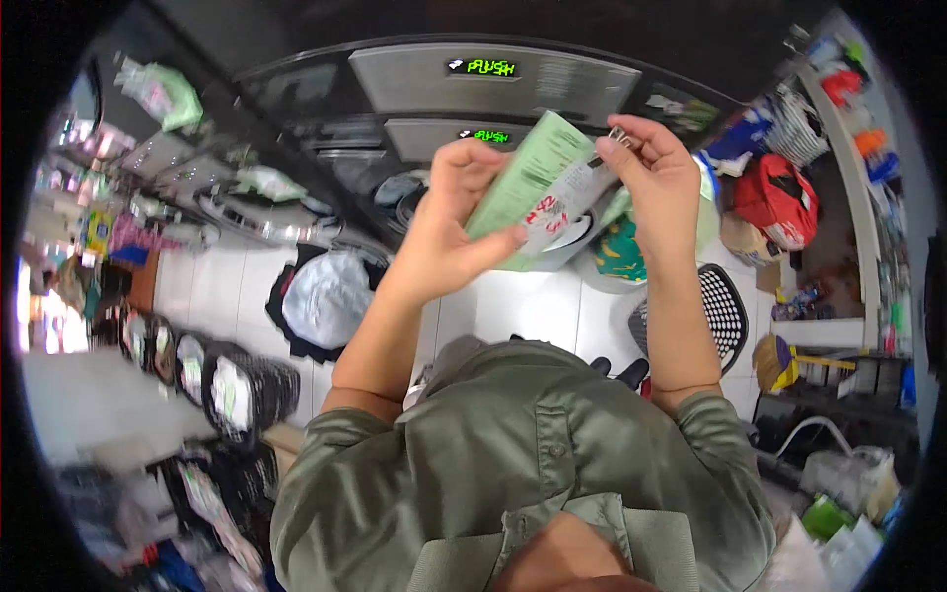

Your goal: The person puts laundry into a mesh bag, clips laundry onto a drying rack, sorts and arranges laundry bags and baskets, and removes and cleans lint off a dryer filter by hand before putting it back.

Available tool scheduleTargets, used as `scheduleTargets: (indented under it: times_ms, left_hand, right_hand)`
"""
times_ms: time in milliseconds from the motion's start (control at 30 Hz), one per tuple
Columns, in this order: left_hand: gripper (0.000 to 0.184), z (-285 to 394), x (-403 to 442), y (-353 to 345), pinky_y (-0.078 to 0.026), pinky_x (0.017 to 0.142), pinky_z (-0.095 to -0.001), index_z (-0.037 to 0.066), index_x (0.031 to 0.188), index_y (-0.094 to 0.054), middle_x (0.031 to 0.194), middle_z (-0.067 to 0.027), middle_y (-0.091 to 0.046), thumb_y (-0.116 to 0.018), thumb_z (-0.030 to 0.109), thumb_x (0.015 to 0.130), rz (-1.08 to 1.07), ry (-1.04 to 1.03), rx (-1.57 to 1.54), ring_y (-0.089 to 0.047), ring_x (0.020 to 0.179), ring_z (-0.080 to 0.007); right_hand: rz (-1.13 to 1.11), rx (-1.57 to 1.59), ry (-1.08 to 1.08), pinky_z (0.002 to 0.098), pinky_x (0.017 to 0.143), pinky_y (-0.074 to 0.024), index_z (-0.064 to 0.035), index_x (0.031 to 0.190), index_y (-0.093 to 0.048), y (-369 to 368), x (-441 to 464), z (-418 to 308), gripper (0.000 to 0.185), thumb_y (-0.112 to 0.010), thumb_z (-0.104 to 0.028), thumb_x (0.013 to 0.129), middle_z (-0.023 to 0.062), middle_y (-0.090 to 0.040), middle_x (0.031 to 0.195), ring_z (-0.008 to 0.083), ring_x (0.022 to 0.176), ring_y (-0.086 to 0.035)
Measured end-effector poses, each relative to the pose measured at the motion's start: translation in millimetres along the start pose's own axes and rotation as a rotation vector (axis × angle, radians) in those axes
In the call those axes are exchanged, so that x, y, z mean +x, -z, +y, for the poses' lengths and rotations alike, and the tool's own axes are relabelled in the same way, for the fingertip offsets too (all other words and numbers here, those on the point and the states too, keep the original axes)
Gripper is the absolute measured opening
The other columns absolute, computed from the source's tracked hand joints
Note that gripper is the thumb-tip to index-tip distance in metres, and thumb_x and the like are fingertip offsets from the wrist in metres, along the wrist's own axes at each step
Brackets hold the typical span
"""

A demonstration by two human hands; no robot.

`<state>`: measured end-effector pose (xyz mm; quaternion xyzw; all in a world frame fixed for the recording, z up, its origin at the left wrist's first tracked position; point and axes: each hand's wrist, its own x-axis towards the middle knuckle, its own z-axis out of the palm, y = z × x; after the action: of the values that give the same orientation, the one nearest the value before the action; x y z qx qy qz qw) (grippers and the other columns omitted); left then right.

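Observation:
Before my chest, my left hand (464, 222) holds a green paper slip (538, 173) with printed lines, its thumb across the lower edge. A white slip with red handwriting (552, 212) lies against the green paper. My right hand (656, 173) pinches a small metal clip (617, 138) at the upper right corner of the papers. The fingers of both hands are bent round what they hold.
Dark machine fronts with green lettering (483, 67) stand ahead. Pale cloth on a dark pile (330, 296) is on the floor at left, near black baskets (266, 390). A perforated dark basket (722, 311) and a red bag (774, 202) are at right.

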<state>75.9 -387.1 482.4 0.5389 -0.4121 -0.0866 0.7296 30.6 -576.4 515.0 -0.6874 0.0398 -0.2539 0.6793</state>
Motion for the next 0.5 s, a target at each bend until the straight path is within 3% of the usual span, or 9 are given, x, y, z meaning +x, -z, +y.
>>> scheduleTargets:
  times_ms: [67,100,133,167,200,233,367,467,500]
  left_hand:
    - [0.043,1.2,-27.7,23.8,-0.041,0.082,-0.0313,0.006,0.106,-0.033,0.106,-0.0162,-0.052,-0.052,-0.009,0.071,0.219,0.047,0.137,-0.054,0.095,-0.0214]
    - [0.027,0.5,-39.4,43.0,-0.041,0.080,-0.0304,0.003,0.096,-0.047,0.100,-0.0130,-0.055,-0.055,-0.004,0.071,0.225,-0.026,0.454,-0.054,0.092,-0.0199]
    - [0.027,3.9,-48.9,53.1,-0.041,0.080,-0.0304,0.003,0.096,-0.047,0.100,-0.0130,-0.055,-0.055,-0.004,0.071,0.270,0.000,0.479,-0.054,0.092,-0.0199]
    - [0.022,15.0,-73.8,70.9,-0.041,0.078,-0.0298,0.003,0.091,-0.052,0.096,-0.0113,-0.056,-0.059,0.000,0.070,0.318,0.137,0.580,-0.055,0.089,-0.0201]
    - [0.018,20.7,-84.0,79.4,-0.042,0.076,-0.0293,0.002,0.086,-0.057,0.093,-0.0097,-0.057,-0.062,0.004,0.070,0.321,0.245,0.652,-0.055,0.086,-0.0203]
    - [0.021,25.3,-96.5,88.9,-0.042,0.072,-0.0280,0.003,0.082,-0.062,0.088,-0.0082,-0.056,-0.069,0.014,0.066,0.355,0.324,0.470,-0.054,0.083,-0.0207]
    - [0.023,29.1,-143.9,126.4,-0.039,0.077,-0.0258,0.001,0.082,-0.062,0.091,-0.0084,-0.055,-0.071,0.010,0.063,0.446,0.403,0.578,-0.052,0.086,-0.0182]
    - [0.019,18.4,-178.0,163.3,-0.041,0.071,-0.0259,0.001,0.074,-0.062,0.082,-0.0058,-0.055,-0.073,0.012,0.062,0.588,0.562,0.530,-0.052,0.081,-0.0169]
    - [0.019,15.9,-189.4,176.2,-0.041,0.059,-0.0298,0.001,0.072,-0.062,0.072,-0.0070,-0.051,-0.071,0.016,0.062,0.628,0.555,0.554,-0.054,0.067,-0.0198]
  right_hand:
    - [-0.092,0.021,-0.120,0.0181,0.062,-0.0409,0.0021,0.097,-0.055,-27.5,-2.1,17.3,0.025,-0.062,0.000,0.073,0.0019,-0.058,0.078,0.0059,0.067,-0.051]
    - [-0.170,0.082,-0.177,0.0179,0.061,-0.0409,0.0018,0.094,-0.056,-42.6,-3.8,25.3,0.023,-0.064,-0.003,0.073,0.0023,-0.058,0.075,0.0058,0.066,-0.052]
    - [-0.245,0.141,-0.236,0.0177,0.059,-0.0408,0.0016,0.091,-0.056,-58.5,-7.2,32.1,0.022,-0.066,-0.005,0.072,0.0026,-0.059,0.073,0.0058,0.065,-0.052]
    - [-0.436,0.168,-0.372,0.0179,0.059,-0.0409,0.0014,0.091,-0.056,-91.7,-9.4,45.1,0.023,-0.066,-0.005,0.072,0.0032,-0.059,0.073,0.0058,0.064,-0.052]
    - [-0.485,0.173,-0.390,0.0179,0.059,-0.0409,0.0014,0.091,-0.056,-109.3,-11.7,51.8,0.023,-0.066,-0.005,0.072,0.0032,-0.059,0.073,0.0058,0.064,-0.052]
    - [-0.556,0.203,-0.426,0.0180,0.059,-0.0409,0.0015,0.091,-0.056,-127.5,-14.3,59.0,0.023,-0.066,-0.005,0.072,0.0031,-0.059,0.072,0.0058,0.065,-0.052]
    - [-0.724,0.240,-0.503,0.0182,0.059,-0.0408,0.0004,0.088,-0.055,-199.8,-25.0,80.4,0.022,-0.067,-0.005,0.071,0.0020,-0.058,0.071,0.0058,0.065,-0.052]
    - [-0.783,0.220,-0.536,0.0184,0.059,-0.0406,-0.0017,0.083,-0.055,-259.5,-34.0,105.4,0.018,-0.067,-0.003,0.070,0.0005,-0.056,0.070,0.0057,0.063,-0.051]
    - [-0.792,0.233,-0.567,0.0187,0.058,-0.0406,-0.0024,0.082,-0.054,-277.6,-38.1,121.6,0.017,-0.067,-0.002,0.070,0.0001,-0.056,0.069,0.0056,0.062,-0.050]
